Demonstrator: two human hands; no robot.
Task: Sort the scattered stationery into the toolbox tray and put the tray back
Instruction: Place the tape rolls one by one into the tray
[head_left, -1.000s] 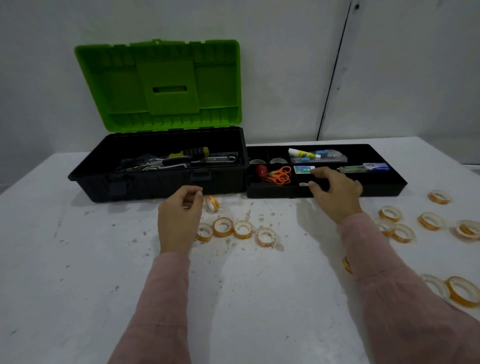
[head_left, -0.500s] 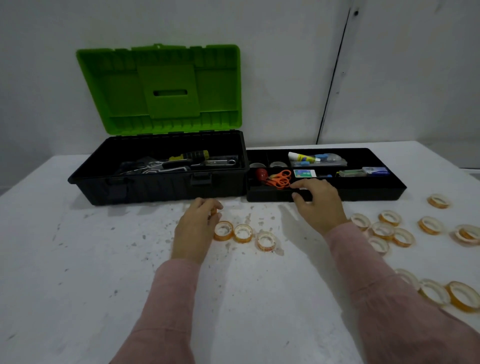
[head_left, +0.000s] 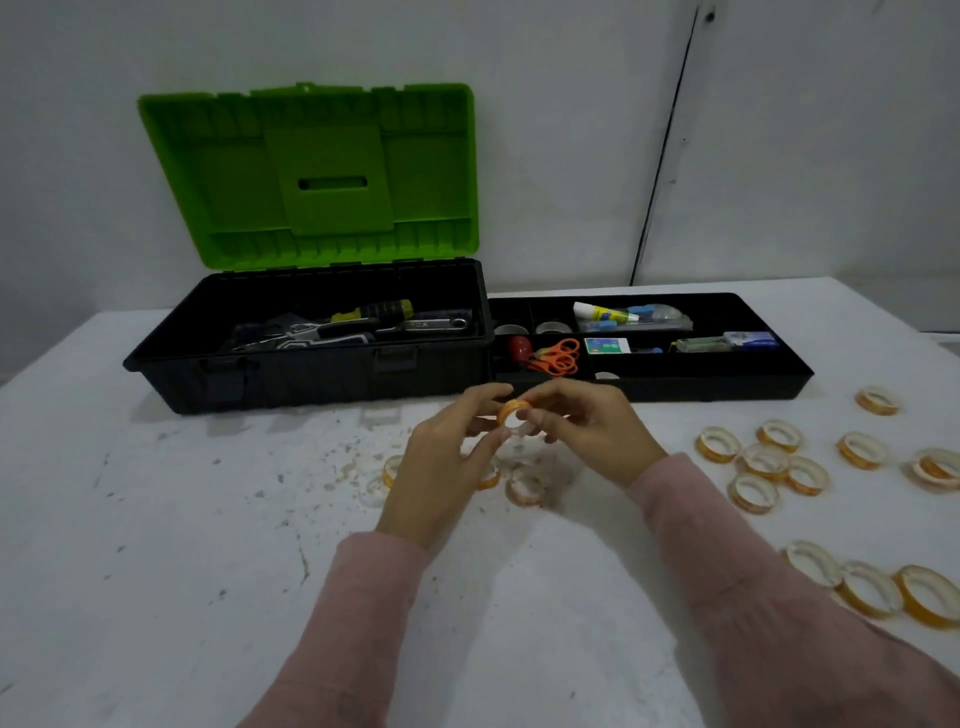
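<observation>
Off the tray (head_left: 727, 385) now (just behind), right hand (head_left: 589, 434) and left hand (head_left: 444, 470) pinch one tape roll (head_left: 511, 414).

A white worktop (head_left: 156, 571) filled the lower part of the view. It was scuffed, with small dark marks and pale crumbs of debris (head_left: 337, 457) near its middle. Behind it stood a plain pale wall (head_left: 571, 130), split by a thin dark seam (head_left: 666, 145) that ran from the top edge down to the worktop's far edge, leaning slightly. A small dark dot (head_left: 709, 16) sat just right of the seam's top. Inside the open toolbox (head_left: 311, 379) lay hand tools: a screwdriver (head_left: 379, 310) with a yellow and black handle, a silver wrench (head_left: 436, 325) just to its right, and a black and grey tool (head_left: 301, 332) in front, its kind unclear.
</observation>
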